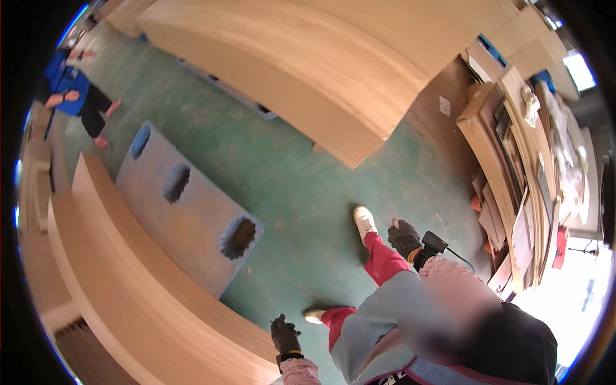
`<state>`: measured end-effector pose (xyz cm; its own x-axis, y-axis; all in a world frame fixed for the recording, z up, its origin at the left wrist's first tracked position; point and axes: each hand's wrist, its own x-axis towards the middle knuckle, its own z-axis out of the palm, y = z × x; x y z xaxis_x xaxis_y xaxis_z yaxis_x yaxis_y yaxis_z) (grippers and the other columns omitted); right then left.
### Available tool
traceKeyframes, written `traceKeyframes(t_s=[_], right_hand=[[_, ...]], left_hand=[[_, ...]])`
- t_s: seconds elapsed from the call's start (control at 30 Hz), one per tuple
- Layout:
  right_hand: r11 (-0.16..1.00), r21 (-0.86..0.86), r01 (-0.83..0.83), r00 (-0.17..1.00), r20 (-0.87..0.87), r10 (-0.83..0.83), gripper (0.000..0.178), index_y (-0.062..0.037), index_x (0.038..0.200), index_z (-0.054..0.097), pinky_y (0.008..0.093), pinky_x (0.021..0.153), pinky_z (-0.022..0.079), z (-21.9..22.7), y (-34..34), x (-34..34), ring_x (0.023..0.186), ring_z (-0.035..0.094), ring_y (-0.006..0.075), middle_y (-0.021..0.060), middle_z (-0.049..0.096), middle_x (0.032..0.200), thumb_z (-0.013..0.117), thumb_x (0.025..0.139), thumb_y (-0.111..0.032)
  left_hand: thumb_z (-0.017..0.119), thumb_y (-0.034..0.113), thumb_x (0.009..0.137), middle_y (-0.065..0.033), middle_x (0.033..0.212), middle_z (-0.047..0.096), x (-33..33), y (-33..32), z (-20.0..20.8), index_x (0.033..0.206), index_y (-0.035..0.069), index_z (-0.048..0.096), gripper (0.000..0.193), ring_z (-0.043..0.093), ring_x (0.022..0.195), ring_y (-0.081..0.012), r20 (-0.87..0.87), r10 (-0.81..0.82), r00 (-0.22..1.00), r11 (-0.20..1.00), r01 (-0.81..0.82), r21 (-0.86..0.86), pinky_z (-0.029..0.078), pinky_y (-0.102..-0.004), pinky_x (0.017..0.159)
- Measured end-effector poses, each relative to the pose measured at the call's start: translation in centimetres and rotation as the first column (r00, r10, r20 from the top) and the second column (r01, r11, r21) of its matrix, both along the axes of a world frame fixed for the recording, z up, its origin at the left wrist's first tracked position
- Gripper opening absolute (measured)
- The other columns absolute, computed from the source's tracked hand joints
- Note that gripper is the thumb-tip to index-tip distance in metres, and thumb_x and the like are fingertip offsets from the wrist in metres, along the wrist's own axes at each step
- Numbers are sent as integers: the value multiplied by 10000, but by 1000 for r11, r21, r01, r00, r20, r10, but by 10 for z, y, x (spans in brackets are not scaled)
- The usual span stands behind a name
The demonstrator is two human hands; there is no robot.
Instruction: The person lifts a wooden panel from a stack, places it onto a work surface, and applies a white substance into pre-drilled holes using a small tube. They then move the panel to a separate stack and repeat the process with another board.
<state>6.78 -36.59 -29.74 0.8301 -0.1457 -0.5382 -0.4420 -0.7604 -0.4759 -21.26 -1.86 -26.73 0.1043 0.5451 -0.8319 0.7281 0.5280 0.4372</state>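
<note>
Lower centre: turning could scrape your dark-gloved left hand (285, 335) on tan wood-grain boards (151, 292) — it and your right hand (404, 237) curl, grip unclear.

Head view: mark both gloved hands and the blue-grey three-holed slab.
Left hand (284, 335): head view, its gloved middle.
Right hand (404, 238): head view, its gloved middle.
Blue-grey slab (192, 215): head view, flat face between two holes.
</note>
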Motion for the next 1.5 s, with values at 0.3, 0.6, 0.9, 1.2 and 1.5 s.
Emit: traceKeyframes(t_s=[0.3,0.6,0.9,1.2,1.5], right_hand=[[841,420,342,937,-81,-340,337,-36,907,589,439,682,479,50,-27,132,794,634,350,174,648,814,505,932,-361],[662,603,446,873,-128,-471,293,-53,959,568,309,645,486,91,-24,228,725,600,143,41,632,797,538,946,-345],[642,447,623,772,-480,-415,235,-64,969,567,287,646,484,92,-12,146,733,582,123,11,603,799,547,934,-296],[419,351,838,545,-487,-683,162,-94,991,568,277,662,464,64,59,79,749,569,106,-7,602,830,557,946,-249],[361,450,817,566,-505,-652,177,-87,980,547,265,652,451,60,94,70,726,534,94,-19,564,805,557,950,-261]], left_hand=[[544,434,914,-22,699,536,257,-84,47,1045,105,595,358,509,569,-125,53,-383,922,922,386,-43,454,-278,489],[490,556,920,-22,740,554,443,-157,84,1145,102,598,518,502,569,-122,205,-752,627,632,774,-48,454,-260,557],[453,401,991,-29,764,590,519,-153,57,1139,91,642,392,530,557,-111,321,-923,214,244,968,55,462,-276,562],[480,334,997,14,666,577,550,-140,39,1106,34,610,345,479,530,-53,432,-887,163,119,985,-127,414,-206,491],[483,365,989,12,639,558,551,-151,36,1058,61,647,353,482,527,-54,410,-896,172,122,982,-145,408,-214,499]])
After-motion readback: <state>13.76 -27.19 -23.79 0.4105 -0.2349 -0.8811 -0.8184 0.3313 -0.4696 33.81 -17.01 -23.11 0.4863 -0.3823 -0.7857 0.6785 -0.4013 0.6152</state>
